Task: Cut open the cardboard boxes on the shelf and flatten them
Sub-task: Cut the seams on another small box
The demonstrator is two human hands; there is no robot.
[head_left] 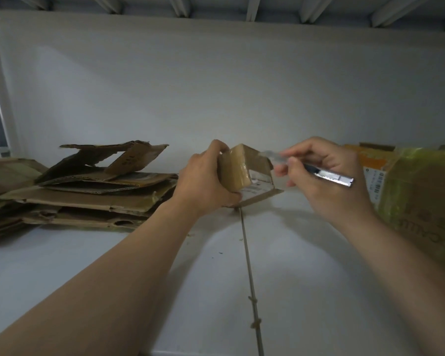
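The small cardboard box [242, 165] sits tilted at the middle of the white shelf [306, 265], one lower flap splayed out on the surface. The left hand [206, 181] grips its taped end from nine o'clock, fingers curled over the top and thumb underneath. I can't tell what is inside it. From three o'clock the right hand [326, 181] pinches a metal utility knife [334, 177], its blurred tip just at the box's upper edge. Further out at nine o'clock lies a pile of flattened cardboard [93, 191]. At three o'clock stands a larger box [416, 191] wrapped in yellow-green tape, closed, with a barcode label [376, 181].
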